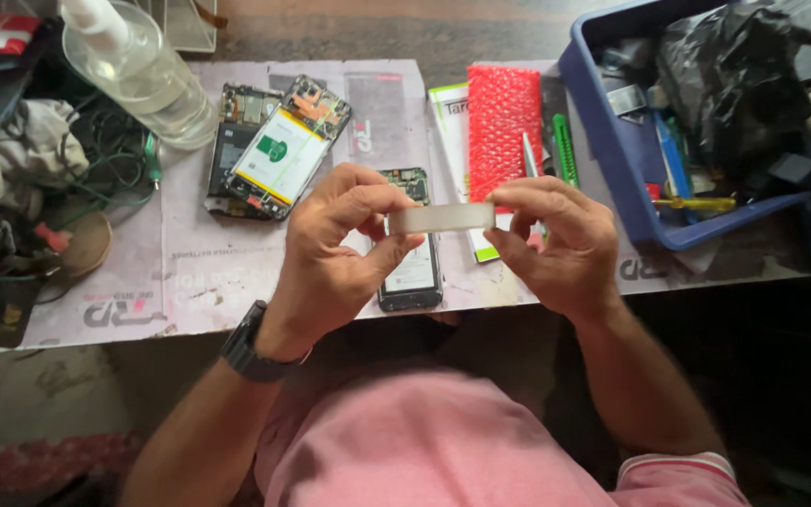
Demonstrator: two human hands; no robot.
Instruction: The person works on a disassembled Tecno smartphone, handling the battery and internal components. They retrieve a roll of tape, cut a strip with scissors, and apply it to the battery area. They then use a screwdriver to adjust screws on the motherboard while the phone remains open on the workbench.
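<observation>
above the opened phone [412, 263] on the mat, left hand [335, 249] and right hand [546, 244] each pinch an end of a pale translucent strip [441, 218], seemingly mid-inspection; the next move likely calls for careful alignment over the phone.

Pink short-sleeved shirt with striped sleeve edge, black wristwatch [253, 345] above the left hand [335, 246].
</observation>
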